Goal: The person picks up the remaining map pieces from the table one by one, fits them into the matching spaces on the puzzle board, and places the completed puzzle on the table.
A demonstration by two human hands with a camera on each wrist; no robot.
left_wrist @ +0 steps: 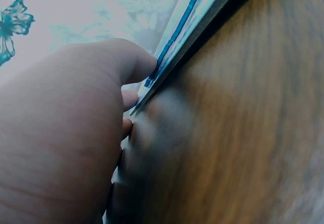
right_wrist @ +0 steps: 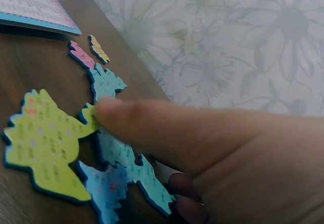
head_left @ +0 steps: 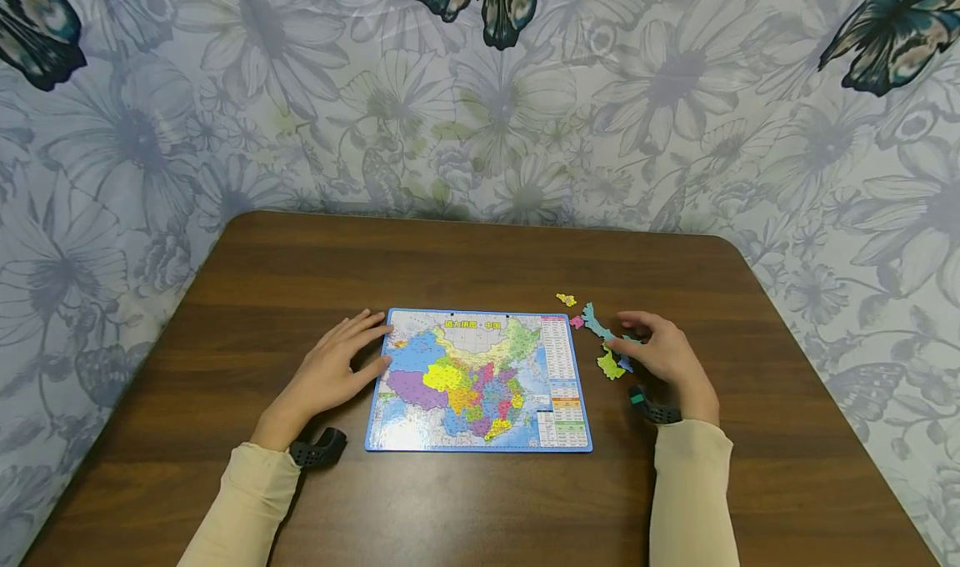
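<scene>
Nearest us, two pale sleeves run in behind the hands, the left sleeve (head_left: 243, 504) and the right sleeve (head_left: 690, 500), over one brown worktop (head_left: 480, 509). We count two dark wristbands: the left wristband (head_left: 321, 450) and the right wristband (head_left: 657, 408), one just behind each hand.

Ahead of its band, the left hand (head_left: 330, 379) lies relaxed, fingers extended, touching the left edge of one blue-rimmed map board (head_left: 480, 449). The board lies flat to the right of that hand, between both hands, and carries a map of many coloured regions, too small for us to count surely. A printed table (head_left: 557, 346) fills its right side.

To the board's right, the right hand (head_left: 667, 354) reaches over five loose pieces, one of each colour. By its thumb we see the yellow-green piece (right_wrist: 48, 143) and the blue piece (right_wrist: 106, 186); the long teal piece (right_wrist: 114, 148) passes under the thumb tip. We cannot tell whether the thumb and fingers pinch anything. Beyond the thumb lie the pink piece (right_wrist: 81, 56) and, farthest, the small yellow piece (right_wrist: 99, 49).

Past both hands hangs a floral backdrop (head_left: 480, 158) with three dark butterflies (head_left: 502, 4).
</scene>
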